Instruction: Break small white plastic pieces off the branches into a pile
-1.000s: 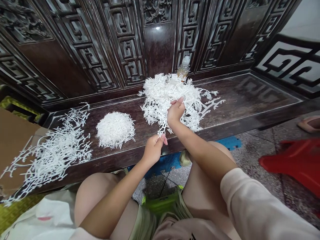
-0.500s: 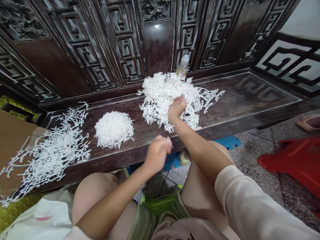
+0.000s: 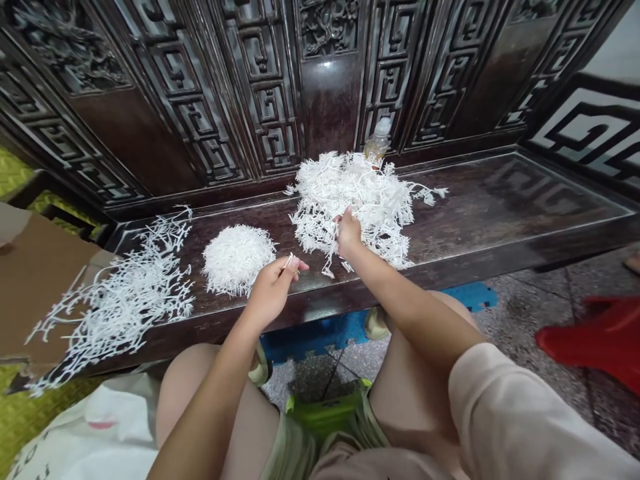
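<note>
My left hand (image 3: 273,285) is closed in a pinch, with a small white plastic piece (image 3: 290,261) at its fingertips, just right of a round heap of small white pieces (image 3: 239,259). At the front of a large pile of white branching plastic pieces (image 3: 357,190), my right hand (image 3: 349,233) is closed on a white branching piece (image 3: 329,259) that hangs below its fingers. Farther left, a tangle of bare white plastic branches (image 3: 117,300) spreads over the bench end.
The dark wooden bench (image 3: 475,220) has a carved back (image 3: 330,93). A clear bottle (image 3: 379,139) stands behind the large pile. At left is a cardboard box (image 3: 45,267); a white bag (image 3: 107,427) lies below. A red plastic stool (image 3: 595,337) stands right.
My left hand has moved left toward the small heap. My right hand has drawn slightly back toward me, with a branching piece hanging from it. The view has shifted a little.
</note>
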Action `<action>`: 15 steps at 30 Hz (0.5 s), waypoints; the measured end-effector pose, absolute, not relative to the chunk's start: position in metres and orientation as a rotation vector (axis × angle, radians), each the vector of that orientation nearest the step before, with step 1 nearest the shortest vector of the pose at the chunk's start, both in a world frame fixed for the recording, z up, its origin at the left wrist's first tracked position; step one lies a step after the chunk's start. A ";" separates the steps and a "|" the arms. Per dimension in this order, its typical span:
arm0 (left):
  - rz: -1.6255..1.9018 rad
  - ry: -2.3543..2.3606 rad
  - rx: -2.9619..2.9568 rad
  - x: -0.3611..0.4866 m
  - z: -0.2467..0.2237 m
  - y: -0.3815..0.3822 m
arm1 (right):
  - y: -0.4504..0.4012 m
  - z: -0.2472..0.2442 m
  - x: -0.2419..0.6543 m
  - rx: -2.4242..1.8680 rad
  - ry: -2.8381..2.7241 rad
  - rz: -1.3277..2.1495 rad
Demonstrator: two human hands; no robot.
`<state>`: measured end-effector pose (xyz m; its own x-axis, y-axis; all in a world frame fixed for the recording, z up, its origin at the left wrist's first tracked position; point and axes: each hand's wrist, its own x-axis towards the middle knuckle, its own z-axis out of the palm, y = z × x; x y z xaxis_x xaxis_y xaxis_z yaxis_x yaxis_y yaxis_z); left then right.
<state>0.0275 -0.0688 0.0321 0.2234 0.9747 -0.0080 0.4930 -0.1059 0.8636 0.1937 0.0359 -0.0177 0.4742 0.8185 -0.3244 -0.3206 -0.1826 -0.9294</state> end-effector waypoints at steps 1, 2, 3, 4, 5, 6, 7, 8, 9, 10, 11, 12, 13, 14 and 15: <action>0.792 1.377 1.723 0.024 0.033 -0.070 | 0.034 -0.018 0.192 -1.417 -0.448 1.106; 0.802 1.384 1.722 0.020 0.033 -0.069 | 0.033 -0.018 0.192 -1.424 -0.425 1.118; 0.811 1.398 1.716 0.015 0.032 -0.067 | 0.032 -0.017 0.194 -1.426 -0.408 1.125; 0.816 1.423 1.705 0.010 0.030 -0.064 | 0.032 -0.016 0.196 -1.418 -0.400 1.129; 0.818 1.463 1.688 0.004 0.028 -0.060 | 0.033 -0.016 0.199 -1.409 -0.394 1.130; 0.820 1.524 1.664 -0.002 0.025 -0.055 | 0.034 -0.015 0.201 -1.404 -0.390 1.133; 0.819 1.603 1.638 -0.008 0.022 -0.049 | 0.035 -0.016 0.204 -1.404 -0.386 1.143; 0.811 1.699 1.612 -0.013 0.019 -0.044 | 0.036 -0.017 0.206 -1.409 -0.382 1.160; 0.783 1.808 1.590 -0.018 0.017 -0.040 | 0.037 -0.019 0.207 -1.416 -0.380 1.182; 0.731 1.923 1.571 -0.022 0.015 -0.036 | 0.038 -0.021 0.208 -1.425 -0.384 1.204; 0.665 2.030 1.555 -0.025 0.013 -0.032 | 0.039 -0.023 0.209 -1.435 -0.389 1.221; 0.599 2.121 1.539 -0.026 0.011 -0.029 | 0.040 -0.025 0.209 -1.442 -0.397 1.231; 0.541 2.188 1.521 -0.027 0.009 -0.026 | 0.040 -0.027 0.209 -1.449 -0.402 1.237; 0.503 2.235 1.497 -0.028 0.008 -0.023 | 0.041 -0.028 0.208 -1.454 -0.404 1.239; 0.484 2.262 1.471 -0.028 0.006 -0.021 | 0.040 -0.029 0.208 -1.461 -0.402 1.238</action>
